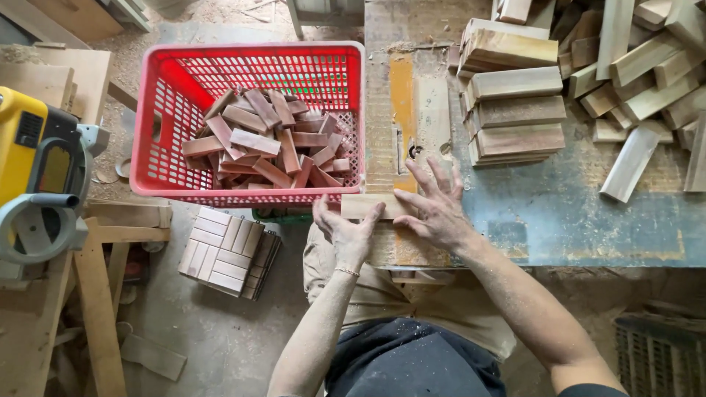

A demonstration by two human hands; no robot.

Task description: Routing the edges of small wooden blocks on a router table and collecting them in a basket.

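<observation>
Left hand (347, 234): dusted with sawdust, fingers loosely curled, gripping near end of small pale rectangular wooden block (371, 206); thin bracelet at wrist.
Right hand (434, 208): fingers spread wide and flat, palm pressing down on far end of same block; nothing enclosed in grasp.
Pale wooden block: flat on edge of worn blue-grey workbench (573, 220), just below near right corner of crate, spanning between both hands.
Red perforated plastic crate (158, 132): rectangular, lattice walls, solid rim; standing left of bench over dusty floor.
Crate contents: loose heap of short reddish-brown wooden slats (268, 143), smooth-faced, lying crosswise in all directions, filling bottom part only.
Bench surface: scuffed paint, orange-yellow strip (402, 95) running away from block, scattered sawdust.
Stacked pale timber blocks (515, 110): thick rectangular offcuts, piled in neat column on bench, beyond right hand, well apart from it.
Loose pile of light wooden strips (640, 66): long, irregular, some with curved faces, jumbled at far right of bench.
Square tile of joined brown slats (220, 250): parquet pattern, on floor below crate, resting atop darker stacked tiles.
Yellow and grey power saw (37, 169): at left edge, partly cut off by frame.
Rough wooden planks (99, 309): bare timber, under and beside saw.
Floor: grey, coated in sawdust.
</observation>
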